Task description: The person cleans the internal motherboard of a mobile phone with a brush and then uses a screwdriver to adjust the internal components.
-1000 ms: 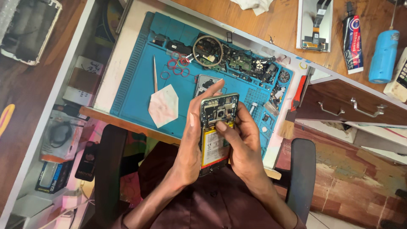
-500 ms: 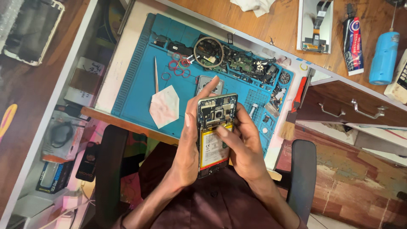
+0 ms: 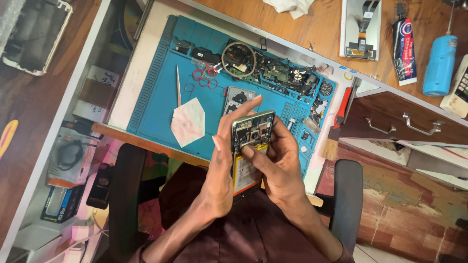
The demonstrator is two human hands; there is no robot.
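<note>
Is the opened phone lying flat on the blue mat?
No, both the left hand and the right hand hold the opened phone up above the blue mat.

Wooden bench (image 3: 331,29) fills top of view, white edge strip along its near side. Blue mat (image 3: 161,83) lies on white pull-out shelf (image 3: 141,78) below bench edge. Dark wood drawer (image 3: 390,127) with two metal handles at right. Black chair armrests (image 3: 347,199) on either side. Worn reddish floor (image 3: 414,214) at lower right. Even bright light.
</note>
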